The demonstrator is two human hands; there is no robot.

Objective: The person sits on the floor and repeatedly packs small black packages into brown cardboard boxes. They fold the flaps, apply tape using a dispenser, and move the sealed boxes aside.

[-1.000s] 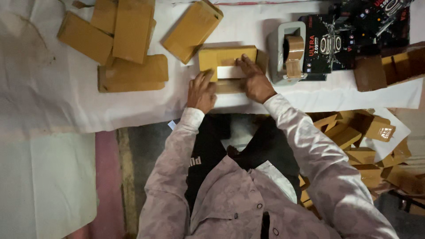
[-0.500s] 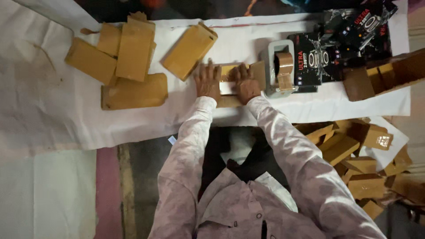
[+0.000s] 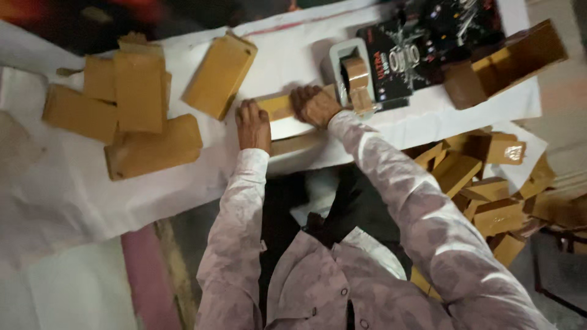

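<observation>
Both hands, left (image 3: 253, 125) flat and right (image 3: 315, 105) curled, press a smooth tan cardboard box (image 3: 286, 122) (rectangular, taped) on the white-covered bench (image 3: 183, 183).

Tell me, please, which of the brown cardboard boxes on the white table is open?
The open box at the table's far right corner, beside the dark printed packs; its hollow inside shows, while the others lie closed.

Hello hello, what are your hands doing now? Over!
Left hand flat on the brown box. Right hand curled on the same box, beside the tape dispenser. Nothing blocking either hand.
</observation>
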